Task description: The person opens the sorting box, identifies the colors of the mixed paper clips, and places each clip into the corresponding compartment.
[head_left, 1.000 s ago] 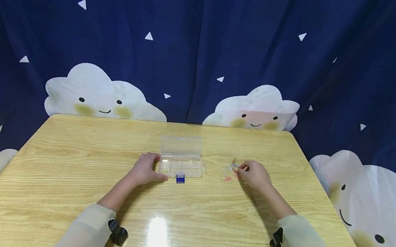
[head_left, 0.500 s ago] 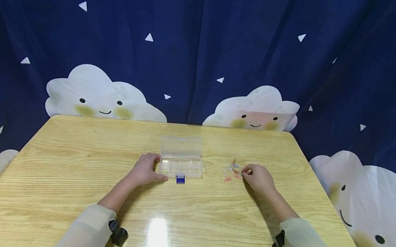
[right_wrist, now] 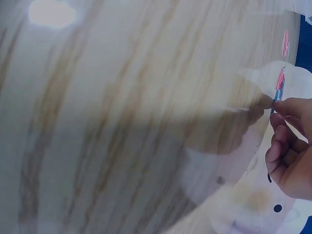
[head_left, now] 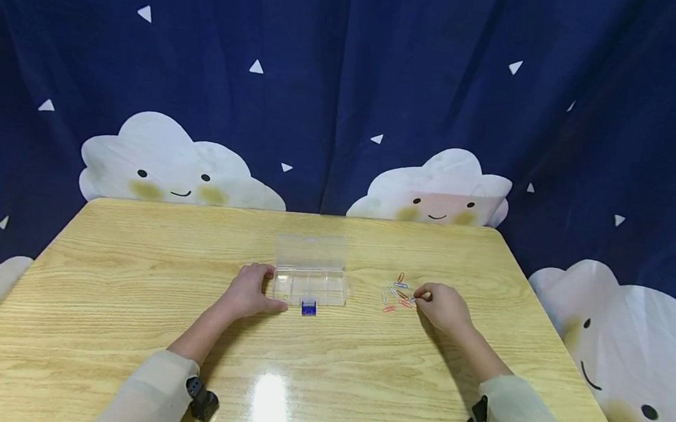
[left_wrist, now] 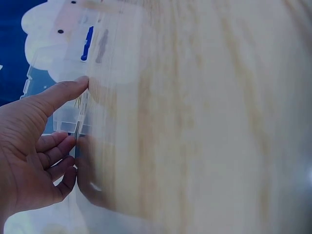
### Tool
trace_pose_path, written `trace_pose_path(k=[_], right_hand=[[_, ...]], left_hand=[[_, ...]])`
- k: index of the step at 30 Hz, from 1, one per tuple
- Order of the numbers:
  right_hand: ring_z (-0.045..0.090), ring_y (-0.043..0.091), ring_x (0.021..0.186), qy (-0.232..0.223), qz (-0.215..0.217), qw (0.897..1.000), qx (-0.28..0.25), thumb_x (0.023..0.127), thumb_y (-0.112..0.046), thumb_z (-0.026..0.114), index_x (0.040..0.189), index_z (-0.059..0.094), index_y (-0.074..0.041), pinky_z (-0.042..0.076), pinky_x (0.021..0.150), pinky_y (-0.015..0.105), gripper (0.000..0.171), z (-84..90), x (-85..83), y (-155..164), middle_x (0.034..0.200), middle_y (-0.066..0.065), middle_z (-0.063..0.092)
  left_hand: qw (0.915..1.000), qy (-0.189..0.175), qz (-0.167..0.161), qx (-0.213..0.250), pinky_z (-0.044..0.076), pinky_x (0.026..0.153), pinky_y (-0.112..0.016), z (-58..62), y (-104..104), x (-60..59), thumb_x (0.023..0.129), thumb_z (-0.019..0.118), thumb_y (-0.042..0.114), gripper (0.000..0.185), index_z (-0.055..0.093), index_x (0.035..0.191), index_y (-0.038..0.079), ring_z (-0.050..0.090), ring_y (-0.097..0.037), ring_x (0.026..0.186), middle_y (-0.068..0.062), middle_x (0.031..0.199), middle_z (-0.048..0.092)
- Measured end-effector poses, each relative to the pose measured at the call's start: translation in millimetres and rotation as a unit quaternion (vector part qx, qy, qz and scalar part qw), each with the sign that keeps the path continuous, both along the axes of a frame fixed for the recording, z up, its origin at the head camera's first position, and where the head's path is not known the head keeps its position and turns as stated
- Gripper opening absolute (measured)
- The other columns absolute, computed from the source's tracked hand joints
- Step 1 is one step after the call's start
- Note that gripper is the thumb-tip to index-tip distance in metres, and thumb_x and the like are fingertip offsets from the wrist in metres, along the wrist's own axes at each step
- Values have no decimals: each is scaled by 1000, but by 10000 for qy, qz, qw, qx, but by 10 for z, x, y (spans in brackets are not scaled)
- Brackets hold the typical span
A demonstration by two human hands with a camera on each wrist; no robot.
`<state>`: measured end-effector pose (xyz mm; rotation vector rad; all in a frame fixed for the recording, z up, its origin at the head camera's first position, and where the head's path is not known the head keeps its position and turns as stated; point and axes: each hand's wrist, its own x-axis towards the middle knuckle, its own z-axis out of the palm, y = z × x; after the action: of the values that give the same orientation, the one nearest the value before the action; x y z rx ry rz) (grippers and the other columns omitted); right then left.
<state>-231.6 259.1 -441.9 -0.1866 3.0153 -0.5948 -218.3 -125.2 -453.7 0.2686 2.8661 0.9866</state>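
Observation:
A clear plastic compartment box [head_left: 309, 285] lies open at the table's middle, its lid [head_left: 310, 251] folded back and a blue latch [head_left: 308, 308] at the front. My left hand [head_left: 250, 291] holds the box's left end, thumb along the front edge; the left wrist view shows the thumb [left_wrist: 61, 92] against the box wall [left_wrist: 66, 122]. Right of the box lie several coloured paper clips [head_left: 396, 293]. My right hand [head_left: 441, 306] is at their right edge, its fingertips pinching a paper clip [right_wrist: 277, 93] in the right wrist view.
The wooden table [head_left: 118, 298] has a bright glare spot [head_left: 269, 407] near its front. A dark blue curtain with white clouds [head_left: 169, 166] hangs behind and around the table. Both sleeves carry black wrist mounts [head_left: 202, 399].
My right hand drew slightly right and toward me, its fingertips closing on a clip at the pile's edge. The left hand and box stayed put.

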Motion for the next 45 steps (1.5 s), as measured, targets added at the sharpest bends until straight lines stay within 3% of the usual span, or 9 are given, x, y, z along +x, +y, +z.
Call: trace_pose_path(k=[10,27,45], right_hand=[[60,16,70,7,63,9999,154,87,-18,61,96,70,-10,45,56,30,15,25,12,-2,86,7,69],[55,14,63,-122,-15,9995,306,88,-20,62,93,69,-10,40,52,28,14,81,31,-32,80,4,67],[56,14,64,-157,79,9994,297,88,-20,62,86,66,-10,44,55,29,11,83,6,-22,79,4,67]], left_hand=[[10000,36,-15,29,37,101,-48,7,-4,5,68,83,36,80,49,128,-4,43,-36,119,-17,124,55],[10000,-37,3,56,37,100,-49,19,-4,32,68,83,34,80,47,129,-4,43,-36,119,-17,122,55],[10000,11,16,25,38,99,-48,14,3,11,67,83,35,79,49,127,-4,45,-35,117,-17,121,56]])
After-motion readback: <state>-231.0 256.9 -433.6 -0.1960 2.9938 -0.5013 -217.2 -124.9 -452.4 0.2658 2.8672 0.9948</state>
